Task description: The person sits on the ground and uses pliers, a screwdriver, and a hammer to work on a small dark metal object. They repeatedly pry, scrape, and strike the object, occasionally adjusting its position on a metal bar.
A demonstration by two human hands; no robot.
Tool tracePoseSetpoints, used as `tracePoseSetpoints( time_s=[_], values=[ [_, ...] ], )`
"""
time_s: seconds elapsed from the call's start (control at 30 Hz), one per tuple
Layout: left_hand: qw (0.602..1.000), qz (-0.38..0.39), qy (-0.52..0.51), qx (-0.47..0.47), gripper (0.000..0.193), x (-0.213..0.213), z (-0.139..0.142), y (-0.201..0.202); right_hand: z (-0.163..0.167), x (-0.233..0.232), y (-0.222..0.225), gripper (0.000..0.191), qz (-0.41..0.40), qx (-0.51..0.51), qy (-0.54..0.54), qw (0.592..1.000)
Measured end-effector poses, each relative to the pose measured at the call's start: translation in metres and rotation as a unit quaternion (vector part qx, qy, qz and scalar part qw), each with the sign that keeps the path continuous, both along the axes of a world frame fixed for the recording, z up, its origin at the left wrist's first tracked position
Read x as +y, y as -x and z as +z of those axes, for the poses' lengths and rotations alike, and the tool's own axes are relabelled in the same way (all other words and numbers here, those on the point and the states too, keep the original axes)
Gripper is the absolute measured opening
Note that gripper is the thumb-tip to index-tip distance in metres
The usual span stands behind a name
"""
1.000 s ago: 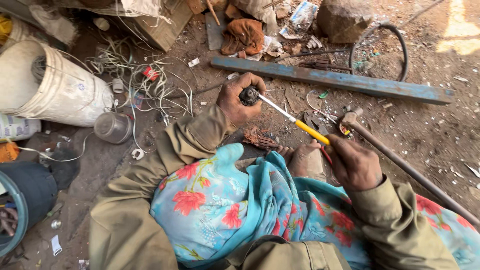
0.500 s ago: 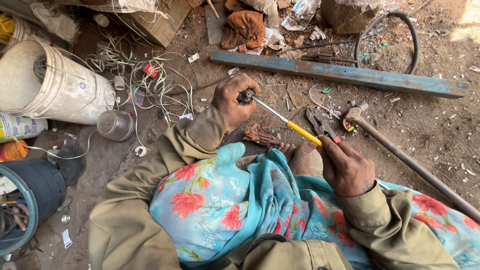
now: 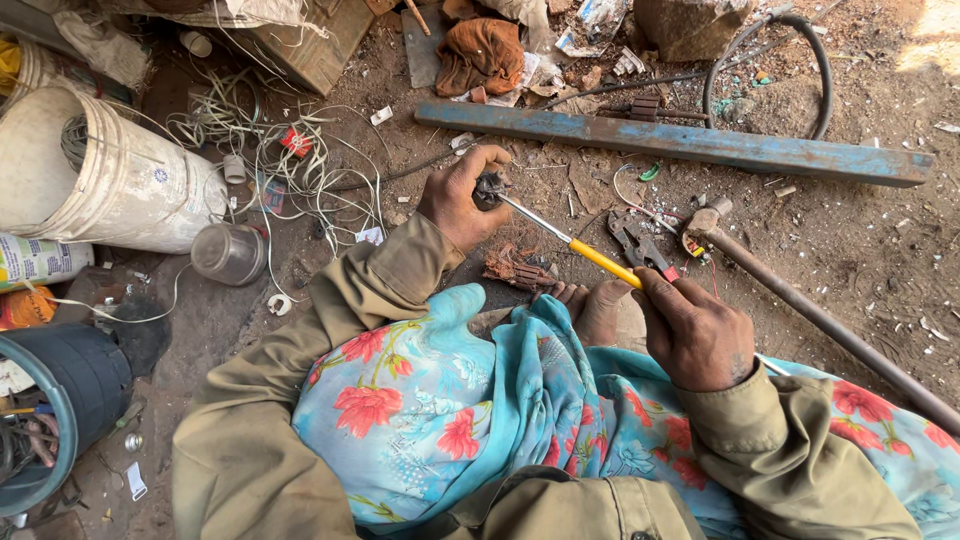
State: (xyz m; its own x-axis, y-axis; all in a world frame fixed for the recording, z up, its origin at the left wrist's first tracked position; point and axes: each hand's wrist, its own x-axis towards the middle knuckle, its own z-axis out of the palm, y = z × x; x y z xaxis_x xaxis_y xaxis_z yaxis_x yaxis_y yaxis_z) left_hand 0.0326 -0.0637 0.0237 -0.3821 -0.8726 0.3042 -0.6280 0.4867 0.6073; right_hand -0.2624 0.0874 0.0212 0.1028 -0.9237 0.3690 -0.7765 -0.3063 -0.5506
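My left hand [image 3: 458, 200] grips a small dark metal part [image 3: 488, 187] just above the dirt ground. My right hand [image 3: 690, 328] holds the yellow handle of a screwdriver [image 3: 572, 243], whose thin shaft reaches up-left so that the tip is at the dark part. Both arms are in olive sleeves, and a blue floral cloth [image 3: 470, 400] covers my lap. A bare foot [image 3: 600, 305] shows under the screwdriver handle. A clump of reddish-brown copper wire [image 3: 515, 268] lies on the ground between my hands.
Red-handled pliers [image 3: 640, 243] and a hammer with a long metal handle [image 3: 800, 305] lie to the right. A blue steel bar [image 3: 680, 143] lies beyond. At left are a white bucket [image 3: 110, 185], a tangle of white wires [image 3: 270, 150], a jar [image 3: 228, 254] and a blue tub [image 3: 60, 400].
Both hands and the screwdriver have held nearly the same pose. The view has shifted slightly, so the hammer and the blue bar sit a little lower in the picture.
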Motion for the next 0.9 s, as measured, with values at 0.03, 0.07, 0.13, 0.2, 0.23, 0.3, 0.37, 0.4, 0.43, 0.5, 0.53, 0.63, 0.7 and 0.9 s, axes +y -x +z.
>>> tracePoseSetpoints(
  time_s=[0.03,0.07,0.13,0.2,0.23,0.3,0.37,0.4,0.43,0.5,0.53,0.63,0.7,0.9],
  values=[
    [1.000,-0.002,0.021,-0.012,0.054,0.000,0.000,-0.001,0.000,0.001,0.001,0.027,-0.001,0.006,0.012,1.000],
    [0.999,-0.003,0.042,-0.024,0.055,0.000,-0.001,-0.002,0.000,0.001,0.001,0.028,-0.003,0.012,0.023,1.000],
    [0.996,-0.006,0.069,-0.064,0.054,0.000,-0.003,-0.003,0.000,0.003,0.002,0.027,-0.009,0.016,-0.005,1.000],
    [0.989,-0.010,0.084,-0.122,0.047,-0.001,-0.006,-0.006,-0.001,0.004,0.000,0.027,-0.014,0.013,-0.017,1.000],
    [0.986,-0.011,0.104,-0.127,0.049,-0.002,-0.007,-0.007,-0.002,0.005,-0.003,0.028,-0.017,0.009,-0.015,1.000],
    [0.980,-0.012,0.144,-0.135,0.051,-0.002,-0.011,-0.009,-0.004,0.007,-0.008,0.028,-0.028,0.005,-0.029,0.999],
    [0.978,-0.013,0.171,-0.117,0.067,-0.003,-0.016,-0.011,-0.007,0.008,-0.015,0.028,-0.046,0.005,-0.063,0.997],
    [0.977,-0.014,0.186,-0.108,0.075,-0.005,-0.018,-0.012,-0.009,0.007,-0.018,0.028,-0.041,-0.011,-0.056,0.998],
    [0.981,-0.001,0.158,-0.108,0.082,-0.005,-0.019,-0.012,-0.011,0.007,-0.020,0.028,-0.036,-0.029,-0.048,0.998],
    [0.989,0.025,0.100,-0.108,0.097,-0.006,-0.022,-0.013,-0.016,0.007,-0.023,0.028,-0.030,-0.047,-0.049,0.997],
    [0.991,0.041,0.078,-0.104,0.101,-0.005,-0.023,-0.013,-0.018,0.007,-0.024,0.028,-0.030,-0.049,-0.056,0.997],
    [0.993,0.069,0.028,-0.088,0.108,-0.005,-0.026,-0.013,-0.025,0.005,-0.022,0.026,-0.020,-0.073,-0.060,0.995],
    [0.995,0.065,0.018,-0.074,0.107,-0.005,-0.028,-0.013,-0.030,0.001,-0.018,0.025,-0.009,-0.090,-0.069,0.993],
    [0.993,-0.036,-0.056,-0.098,0.092,-0.008,-0.032,-0.017,-0.031,-0.010,0.005,0.025,-0.011,-0.093,-0.078,0.993]
  ],
)
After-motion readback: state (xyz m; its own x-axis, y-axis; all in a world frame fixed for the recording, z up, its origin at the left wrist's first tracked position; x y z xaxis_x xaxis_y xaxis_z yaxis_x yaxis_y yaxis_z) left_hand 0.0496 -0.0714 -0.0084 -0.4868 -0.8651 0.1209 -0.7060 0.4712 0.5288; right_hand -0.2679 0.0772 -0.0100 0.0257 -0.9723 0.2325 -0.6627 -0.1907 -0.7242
